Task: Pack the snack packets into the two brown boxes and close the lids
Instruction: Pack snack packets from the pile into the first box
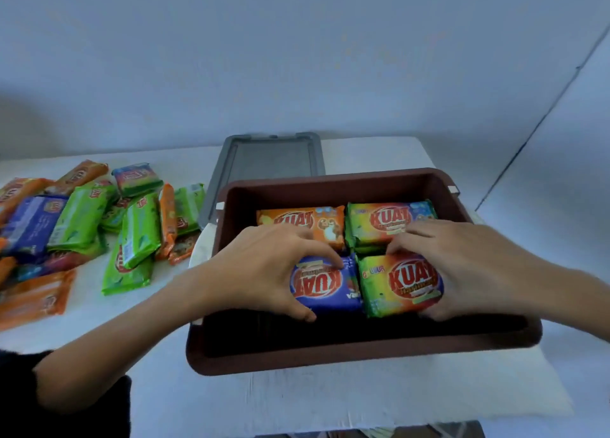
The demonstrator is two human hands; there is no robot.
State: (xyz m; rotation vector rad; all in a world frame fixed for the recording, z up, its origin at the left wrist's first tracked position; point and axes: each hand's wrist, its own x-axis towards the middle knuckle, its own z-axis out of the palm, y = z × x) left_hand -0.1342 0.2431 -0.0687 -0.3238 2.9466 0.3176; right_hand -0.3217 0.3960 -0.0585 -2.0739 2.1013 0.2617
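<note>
Hands [260, 269] [462, 266] gripping two packets [325, 287] [396, 287], perhaps touching, inside brown box [330, 361]

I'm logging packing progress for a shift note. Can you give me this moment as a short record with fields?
box: brown box, open, only one in view
inside: orange packet rear left, rear green packet rear right
left hand: grips blue packet, front left in box
right hand: grips front green packet, front right
lid: grey lid off, lying behind box
unpacked: loose packets piled on table, left of box
</note>
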